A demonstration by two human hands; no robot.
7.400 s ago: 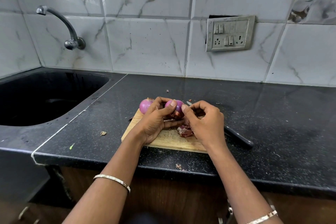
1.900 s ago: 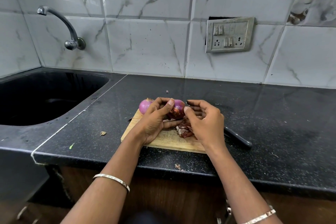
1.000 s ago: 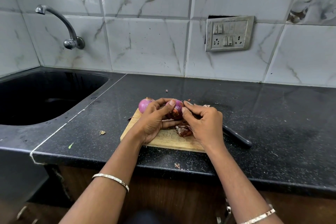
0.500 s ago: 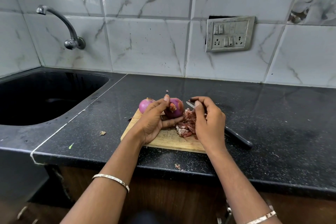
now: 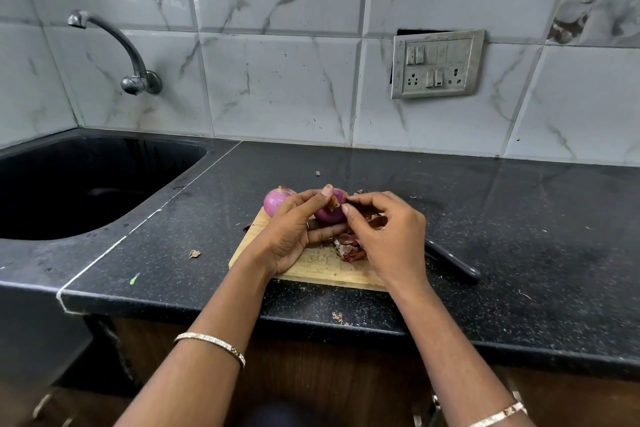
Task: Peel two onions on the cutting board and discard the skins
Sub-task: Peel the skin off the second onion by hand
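- Black speckled counter (image 5: 502,218) ran along a marble-tiled wall, with a wooden cutting board (image 5: 322,267) near its front edge.
- Left hand (image 5: 294,229) lay palm-up over the board, its thumb and fingers curled round a purple onion (image 5: 330,215).
- Right hand (image 5: 388,236) arched in from the right, with thumb and forefinger tips pinching the onion's upper side beside a brown shred of skin.
- Second onion (image 5: 275,201) sat on the board's far left corner, behind the left hand.
- Loose skins (image 5: 349,248) were piled on the board under the right hand.
- Dark knife handle (image 5: 453,263) rested on the counter just right of the board.
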